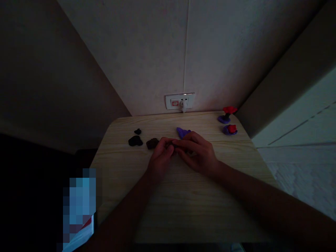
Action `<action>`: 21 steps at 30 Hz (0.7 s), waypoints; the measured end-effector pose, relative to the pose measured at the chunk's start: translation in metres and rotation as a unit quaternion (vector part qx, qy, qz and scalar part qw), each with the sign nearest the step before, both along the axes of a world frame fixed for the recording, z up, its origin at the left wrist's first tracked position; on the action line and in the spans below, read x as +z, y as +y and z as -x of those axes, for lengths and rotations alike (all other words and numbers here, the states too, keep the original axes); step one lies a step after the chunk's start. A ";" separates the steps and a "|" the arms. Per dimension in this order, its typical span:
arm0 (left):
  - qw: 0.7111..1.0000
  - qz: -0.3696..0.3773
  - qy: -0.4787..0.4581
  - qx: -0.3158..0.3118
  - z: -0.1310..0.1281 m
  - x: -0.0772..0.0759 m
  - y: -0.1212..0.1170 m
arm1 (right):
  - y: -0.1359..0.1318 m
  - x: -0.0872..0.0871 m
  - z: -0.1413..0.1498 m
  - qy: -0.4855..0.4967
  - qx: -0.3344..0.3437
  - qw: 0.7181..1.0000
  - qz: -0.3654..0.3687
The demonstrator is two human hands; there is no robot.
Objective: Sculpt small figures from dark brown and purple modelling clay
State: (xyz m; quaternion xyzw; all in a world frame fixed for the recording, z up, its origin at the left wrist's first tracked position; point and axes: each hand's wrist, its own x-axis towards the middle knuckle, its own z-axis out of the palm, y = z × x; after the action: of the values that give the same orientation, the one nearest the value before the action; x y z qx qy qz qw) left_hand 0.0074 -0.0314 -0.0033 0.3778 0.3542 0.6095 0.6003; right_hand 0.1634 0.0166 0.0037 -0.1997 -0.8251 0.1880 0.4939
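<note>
Head view, two bare hands over a tabletop: a small dark piece (173, 145) lies between the fingertips of both hands, just above the middle of the tabletop (181, 206), largely hidden by the fingers. The left hand (160, 157) is curled nearly closed, its thumb and fingers pinching the piece; the right hand (198, 154) has its fingers bent and its fingertips drawn together on the same piece, with a narrow gap between forefinger and thumb. Just beside the left hand's fingers rests a brown lump (152, 143). Just beyond the right hand lies a purple lump (183, 132), partly covered by that hand. Farther left are a large black lump (135, 141) and, behind it, a small black lump (138, 131), the two apart. Near the right far corner stands a red-topped figure (228, 113) with a dark stem and purple base; in front of it sits a red-and-purple piece (231, 129). Behind the tabletop, a wall socket (169, 102) holds a white plug (183, 105).
</note>
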 end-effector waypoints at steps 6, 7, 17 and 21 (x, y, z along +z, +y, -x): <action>1.000 -0.008 0.018 0.020 0.003 -0.004 0.003 | -0.003 0.002 0.000 0.002 -0.026 0.999 0.019; 0.999 -0.015 0.023 0.026 0.004 -0.005 0.004 | -0.003 0.003 0.000 0.003 -0.028 0.999 0.018; 0.990 -0.038 0.109 0.083 0.009 -0.007 0.008 | -0.004 0.004 -0.003 0.007 -0.052 0.998 0.020; 0.990 -0.032 0.091 0.099 0.010 -0.009 0.008 | -0.004 0.006 -0.003 0.013 -0.044 0.998 0.040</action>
State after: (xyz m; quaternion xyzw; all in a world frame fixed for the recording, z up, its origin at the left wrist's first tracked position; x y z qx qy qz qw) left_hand -0.0024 -0.0235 -0.0118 0.4136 0.4232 0.6398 0.4904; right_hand 0.1664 0.0128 0.0093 -0.2533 -0.8005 0.2018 0.5043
